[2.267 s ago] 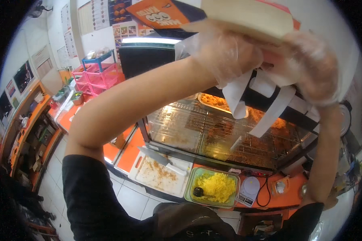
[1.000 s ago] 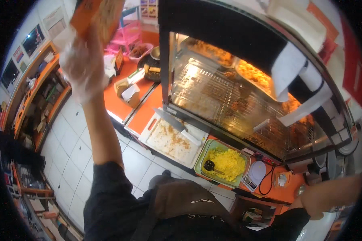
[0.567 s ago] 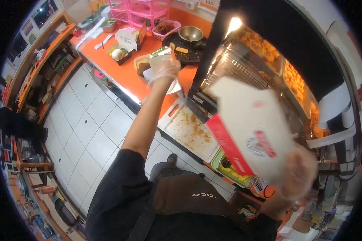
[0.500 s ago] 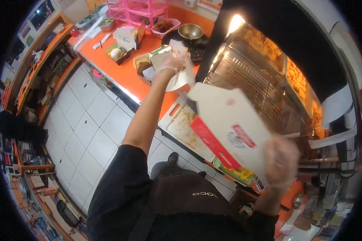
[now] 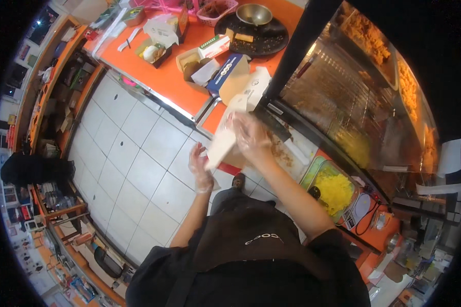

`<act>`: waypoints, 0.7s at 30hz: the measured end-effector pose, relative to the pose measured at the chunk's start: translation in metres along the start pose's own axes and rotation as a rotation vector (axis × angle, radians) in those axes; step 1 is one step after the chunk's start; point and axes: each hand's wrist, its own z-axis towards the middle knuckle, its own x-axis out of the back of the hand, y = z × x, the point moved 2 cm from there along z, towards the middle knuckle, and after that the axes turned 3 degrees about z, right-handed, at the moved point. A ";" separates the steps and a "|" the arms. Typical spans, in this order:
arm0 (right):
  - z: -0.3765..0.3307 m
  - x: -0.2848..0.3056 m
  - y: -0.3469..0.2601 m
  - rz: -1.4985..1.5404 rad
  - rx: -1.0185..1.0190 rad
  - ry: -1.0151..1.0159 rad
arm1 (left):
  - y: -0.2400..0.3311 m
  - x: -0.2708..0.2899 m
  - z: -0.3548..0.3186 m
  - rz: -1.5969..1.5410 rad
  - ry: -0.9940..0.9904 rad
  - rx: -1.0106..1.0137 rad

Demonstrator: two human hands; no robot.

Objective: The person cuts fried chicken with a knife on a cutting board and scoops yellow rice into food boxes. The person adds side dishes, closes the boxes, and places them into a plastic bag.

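Note:
A white and red cardboard food box (image 5: pixel 223 149), partly folded and smeared by motion, is held up in front of my body. Clear plastic gloves cover both hands. My right hand (image 5: pixel 251 137) grips the box's upper side. My left hand (image 5: pixel 202 171) is closed at its left edge, with a bit of red card between the fingers. Just beyond, a blue and brown carton (image 5: pixel 228 73) and a white open carton flap (image 5: pixel 256 87) lie on the orange counter (image 5: pixel 153 77). Beside them stands an open brown carton (image 5: pixel 187 60) with food in it.
Farther left is an open box with an egg (image 5: pixel 151 53). A round black tray (image 5: pixel 264 41) carries a metal bowl (image 5: pixel 254 14). At right stands a glass food warmer (image 5: pixel 338 82). Nearer are a cutting board (image 5: pixel 295 149) and a container of shredded yellow food (image 5: pixel 334 192).
The flat box blank has come from the right to in front of me and is partly folded. My left hand has left the counter's cartons and drawn back to the box.

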 end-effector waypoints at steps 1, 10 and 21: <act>0.014 -0.003 -0.008 0.028 -0.097 -0.117 | 0.000 -0.010 0.000 0.051 0.050 -0.097; 0.031 0.036 0.036 0.085 0.184 -0.036 | -0.014 -0.056 0.099 0.494 0.084 -0.066; -0.244 0.262 0.076 0.183 -0.335 0.589 | -0.039 -0.014 0.084 0.595 0.317 -0.179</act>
